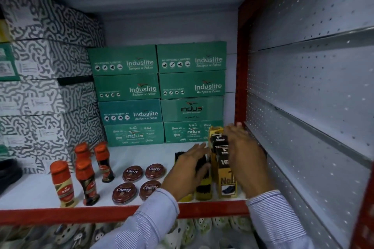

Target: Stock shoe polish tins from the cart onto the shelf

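Several round dark-red Cherry shoe polish tins (132, 172) lie flat in two rows on the white shelf (36, 192), left of my hands. A row of upright yellow and black boxes (223, 168) stands at the shelf's right end. My left hand (190, 170) lies flat with fingers apart against the left side of that row, over black-bristled shoe brushes (203, 187). My right hand (245, 155) presses flat against the row's right side. Neither hand holds a tin. The cart is out of view.
Several red-capped polish bottles (86, 176) stand at the shelf's left front. Green Induslite shoe boxes (157, 95) are stacked at the back, patterned grey boxes (46, 79) at the left. A red upright (241, 79) and perforated panel (313, 87) close the right side.
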Demonstrator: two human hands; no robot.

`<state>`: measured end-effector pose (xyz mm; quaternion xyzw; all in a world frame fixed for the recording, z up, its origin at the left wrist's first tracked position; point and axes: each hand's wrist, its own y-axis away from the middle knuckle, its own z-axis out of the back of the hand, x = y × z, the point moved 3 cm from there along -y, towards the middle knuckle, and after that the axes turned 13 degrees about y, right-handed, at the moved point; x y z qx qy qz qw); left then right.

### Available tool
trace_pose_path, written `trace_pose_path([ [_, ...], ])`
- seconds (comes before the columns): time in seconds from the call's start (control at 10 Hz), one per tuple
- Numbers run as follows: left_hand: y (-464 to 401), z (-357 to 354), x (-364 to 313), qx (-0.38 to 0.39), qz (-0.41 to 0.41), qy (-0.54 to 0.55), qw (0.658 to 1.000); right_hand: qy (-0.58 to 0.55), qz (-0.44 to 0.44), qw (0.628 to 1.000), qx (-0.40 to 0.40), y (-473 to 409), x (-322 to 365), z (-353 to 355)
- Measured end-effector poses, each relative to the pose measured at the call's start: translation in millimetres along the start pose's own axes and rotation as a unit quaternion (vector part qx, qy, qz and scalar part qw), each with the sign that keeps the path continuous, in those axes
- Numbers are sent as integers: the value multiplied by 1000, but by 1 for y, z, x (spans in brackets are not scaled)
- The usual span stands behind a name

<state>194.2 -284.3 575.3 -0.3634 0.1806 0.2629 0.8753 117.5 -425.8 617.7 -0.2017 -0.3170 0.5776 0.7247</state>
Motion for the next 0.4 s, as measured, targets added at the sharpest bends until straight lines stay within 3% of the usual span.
trace_pose_path([
  [0.2,-27,-29,-34,6,-34,5,999,50,-100,992,64,4,-44,-18],
  [0.4,-23,-25,-34,10,-30,4,1000,57,-94,992,57,3,-37,-24],
])
